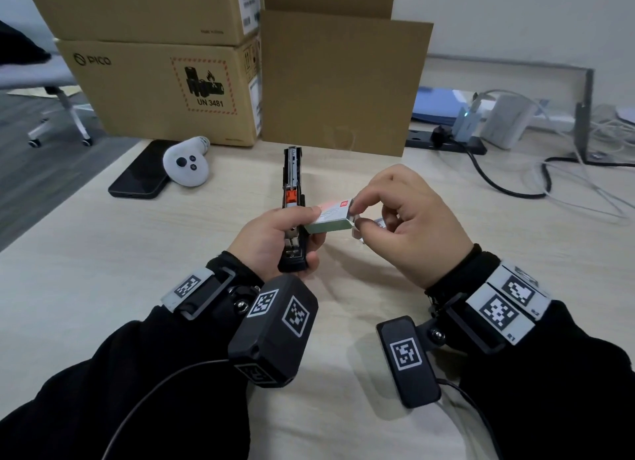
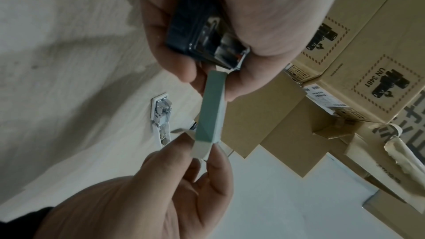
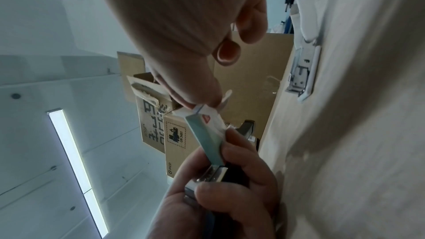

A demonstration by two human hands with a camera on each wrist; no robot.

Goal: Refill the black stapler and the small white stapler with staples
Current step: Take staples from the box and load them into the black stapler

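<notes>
My left hand grips the rear end of the black stapler, which lies swung open and points away from me, its orange pusher showing. The same hand's thumb and fingers pinch the left end of a small green and white staple box. My right hand pinches the box's right end, at its white flap. The box is held a little above the table between both hands. The small white stapler lies open on the table under my right hand, mostly hidden in the head view.
A black phone and a white controller lie at the back left. Stacked cardboard boxes and an upright cardboard flap stand behind the stapler. A power strip and cables occupy the back right.
</notes>
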